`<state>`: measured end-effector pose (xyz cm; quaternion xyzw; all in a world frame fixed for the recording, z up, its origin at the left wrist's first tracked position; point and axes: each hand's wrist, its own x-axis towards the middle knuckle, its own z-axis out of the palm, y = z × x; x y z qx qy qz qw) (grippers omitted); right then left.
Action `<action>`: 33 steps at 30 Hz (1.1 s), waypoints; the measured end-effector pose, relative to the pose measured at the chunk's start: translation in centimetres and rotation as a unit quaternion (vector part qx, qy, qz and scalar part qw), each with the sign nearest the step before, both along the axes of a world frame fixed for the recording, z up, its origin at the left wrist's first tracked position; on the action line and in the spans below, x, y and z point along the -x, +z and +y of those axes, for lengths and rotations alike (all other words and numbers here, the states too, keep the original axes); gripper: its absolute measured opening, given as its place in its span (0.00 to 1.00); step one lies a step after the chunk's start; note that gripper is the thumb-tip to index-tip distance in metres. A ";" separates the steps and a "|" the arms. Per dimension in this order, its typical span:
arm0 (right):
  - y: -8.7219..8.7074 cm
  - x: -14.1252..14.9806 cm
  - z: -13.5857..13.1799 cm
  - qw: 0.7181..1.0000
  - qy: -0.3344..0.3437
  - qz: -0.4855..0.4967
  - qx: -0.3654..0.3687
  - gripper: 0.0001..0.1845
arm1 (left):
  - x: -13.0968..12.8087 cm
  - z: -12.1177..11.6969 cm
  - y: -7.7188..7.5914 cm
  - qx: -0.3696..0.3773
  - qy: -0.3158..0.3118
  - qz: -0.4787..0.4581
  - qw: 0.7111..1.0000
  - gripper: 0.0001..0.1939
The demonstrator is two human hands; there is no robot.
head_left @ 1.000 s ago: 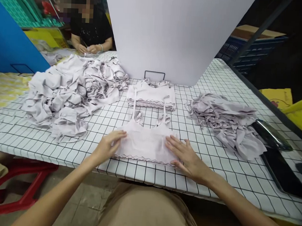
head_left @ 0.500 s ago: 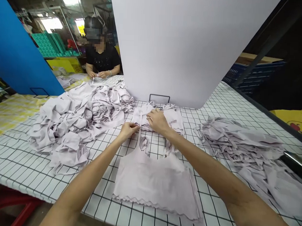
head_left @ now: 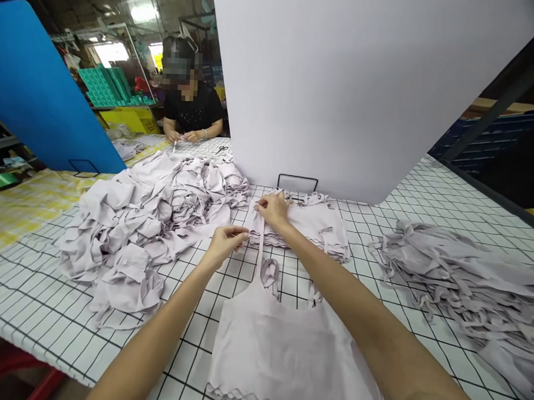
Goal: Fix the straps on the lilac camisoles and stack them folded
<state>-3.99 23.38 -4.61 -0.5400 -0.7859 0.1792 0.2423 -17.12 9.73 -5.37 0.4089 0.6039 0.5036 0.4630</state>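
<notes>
Right hand (head_left: 274,210) apparently pinches strap (head_left: 260,256) for straightening, left hand (head_left: 224,243) loose; flattening toward table's (head_left: 361,242) far edge seems required.

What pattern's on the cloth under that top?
Black grid on white; the cloth shows best in head view.

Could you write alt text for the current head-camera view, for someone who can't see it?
A person's right hand is at the upper end of a strap on a pale top laid on a checked tablecloth, left hand just beside. Beyond is a stack of tops, with garment heaps on both sides; a co-worker is farther back.
</notes>
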 end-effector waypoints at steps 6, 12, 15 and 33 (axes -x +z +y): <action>0.3 -1.5 -0.7 0.997 0.036 0.069 -0.024 0.08 | -0.5 -0.5 1.2 0.004 -0.016 -0.094 0.995 0.16; 1.6 -3.6 -4.1 0.980 0.066 0.156 -0.108 0.08 | -1.4 -1.6 2.6 0.041 -0.027 -0.225 0.973 0.08; 1.8 -5.0 -7.5 0.942 0.167 0.205 -0.206 0.08 | -2.0 -2.9 3.4 0.068 -0.038 -0.289 0.954 0.14; 3.1 -10.8 -18.4 0.931 0.286 0.224 0.022 0.08 | -6.1 -12.6 3.6 -0.059 -0.087 -0.033 0.994 0.15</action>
